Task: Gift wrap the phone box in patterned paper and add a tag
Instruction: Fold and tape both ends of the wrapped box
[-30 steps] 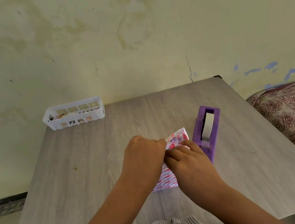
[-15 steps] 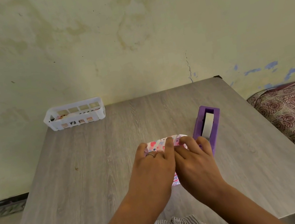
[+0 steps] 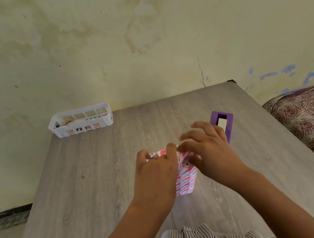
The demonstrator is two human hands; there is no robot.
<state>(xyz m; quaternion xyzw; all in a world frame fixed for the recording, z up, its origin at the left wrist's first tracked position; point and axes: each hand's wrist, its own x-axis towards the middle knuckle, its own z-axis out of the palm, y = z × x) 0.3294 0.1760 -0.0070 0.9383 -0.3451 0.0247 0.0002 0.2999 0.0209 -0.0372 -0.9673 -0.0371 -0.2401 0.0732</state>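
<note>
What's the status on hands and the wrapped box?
Left hand holds wrapped box down. Right hand open, by tape dispenser. No tag seen.

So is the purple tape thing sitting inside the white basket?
No, the purple tape dispenser stands on the table by the right hand, far from the white basket.
</note>
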